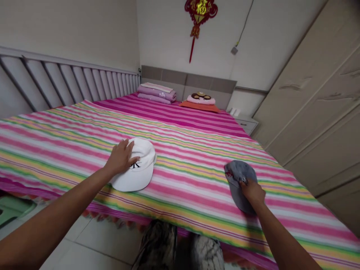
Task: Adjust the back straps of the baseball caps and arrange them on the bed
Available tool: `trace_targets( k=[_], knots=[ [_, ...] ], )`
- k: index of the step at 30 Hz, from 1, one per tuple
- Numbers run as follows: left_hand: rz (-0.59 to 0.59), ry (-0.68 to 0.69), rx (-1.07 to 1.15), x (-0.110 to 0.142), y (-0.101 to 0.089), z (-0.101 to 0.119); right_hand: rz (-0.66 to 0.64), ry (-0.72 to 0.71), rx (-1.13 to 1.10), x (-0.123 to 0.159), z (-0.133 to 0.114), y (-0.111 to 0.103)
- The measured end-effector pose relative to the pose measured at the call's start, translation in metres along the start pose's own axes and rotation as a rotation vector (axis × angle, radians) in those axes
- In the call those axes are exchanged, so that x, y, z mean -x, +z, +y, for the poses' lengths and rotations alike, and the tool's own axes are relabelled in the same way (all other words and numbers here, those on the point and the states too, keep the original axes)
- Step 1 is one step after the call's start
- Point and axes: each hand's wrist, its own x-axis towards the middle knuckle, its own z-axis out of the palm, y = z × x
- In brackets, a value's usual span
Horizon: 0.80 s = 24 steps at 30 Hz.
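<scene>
A white baseball cap point(135, 178) with a black logo lies on the striped bedspread point(197, 150), its crown up. My left hand point(120, 157) is on the cap's crown, with fingers curved over it. To the right, a grey cap point(237, 180) lies tilted on the bedspread, with a small red mark near its edge. My right hand point(253, 191) grips the grey cap at its lower right. The two caps are apart, and each hand hides part of its cap.
Folded pink bedding point(156, 93) and a small pillow on an orange cushion point(199, 106) lie at the headboard point(188, 80). A grey slatted rail point(64, 82) runs along the left, beige wardrobe doors point(312, 112) along the right. Tiled floor and my knees show below the bed's fringed edge.
</scene>
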Motion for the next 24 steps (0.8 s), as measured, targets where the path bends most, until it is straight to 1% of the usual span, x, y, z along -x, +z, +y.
trace_targets(
  k=[1, 2, 3, 4, 5, 6, 7, 9, 10, 11, 12, 13, 14, 15, 16, 17, 18, 19, 22, 23, 24],
  knots=[
    [0.057, -0.003, 0.067, 0.005, -0.003, 0.011, 0.022, -0.010, -0.027, 0.002, 0.000, -0.002],
    [0.089, 0.012, 0.173, 0.011, -0.005, 0.025, 0.051, -0.026, -0.059, 0.005, -0.001, -0.005],
    [0.081, 0.030, 0.325, 0.018, -0.006, 0.042, 0.083, -0.049, -0.097, 0.011, -0.004, -0.009],
    [0.031, 0.025, 0.511, 0.025, -0.004, 0.061, 0.114, -0.075, -0.139, 0.020, -0.007, -0.012],
    [-0.092, 0.004, 0.711, 0.032, -0.001, 0.082, 0.143, -0.103, -0.181, 0.031, -0.011, -0.014],
    [-0.247, -0.050, 0.925, 0.038, 0.003, 0.103, 0.167, -0.129, -0.221, 0.045, -0.016, -0.016],
    [-0.406, -0.128, 1.155, 0.042, 0.008, 0.124, 0.195, -0.157, -0.260, 0.060, -0.021, -0.016],
    [-0.664, -0.360, 1.586, 0.045, 0.015, 0.162, 0.259, -0.218, -0.326, 0.097, -0.031, -0.011],
    [-0.767, -0.439, 1.763, 0.043, 0.017, 0.177, 0.367, -0.333, -0.407, 0.115, -0.035, -0.007],
    [-0.836, -0.455, 1.923, 0.040, 0.016, 0.191, 0.459, -0.494, -0.453, 0.133, -0.037, -0.003],
    [-0.773, -0.419, 2.090, 0.038, 0.013, 0.201, 0.507, -0.691, -0.453, 0.150, -0.038, 0.001],
    [-0.646, -0.392, 2.218, 0.035, 0.008, 0.208, 0.490, -0.891, -0.421, 0.164, -0.038, 0.005],
    [-0.570, -0.373, 2.289, 0.035, 0.001, 0.213, 0.461, -1.029, -0.390, 0.176, -0.037, 0.007],
    [-0.515, -0.351, 2.323, 0.035, -0.006, 0.216, 0.416, -1.133, -0.364, 0.185, -0.035, 0.006],
    [-0.508, -0.337, 2.326, 0.038, -0.014, 0.217, 0.371, -1.206, -0.353, 0.192, -0.032, 0.003],
    [-0.547, -0.327, 2.312, 0.042, -0.022, 0.217, 0.339, -1.232, -0.360, 0.195, -0.029, -0.003],
    [-0.595, -0.317, 2.298, 0.047, -0.029, 0.217, 0.327, -1.219, -0.391, 0.197, -0.027, -0.011],
    [-0.638, -0.312, 2.289, 0.052, -0.035, 0.217, 0.342, -1.169, -0.448, 0.197, -0.026, -0.022],
    [-0.714, -0.312, 2.261, 0.068, -0.050, 0.218, 0.471, -0.860, -0.738, 0.191, -0.031, -0.058],
    [-0.725, -0.312, 2.235, 0.072, -0.053, 0.220, 0.487, -0.786, -0.839, 0.188, -0.036, -0.070],
    [-0.735, -0.313, 2.202, 0.075, -0.056, 0.221, 0.470, -0.731, -0.901, 0.186, -0.043, -0.081]
  ],
)
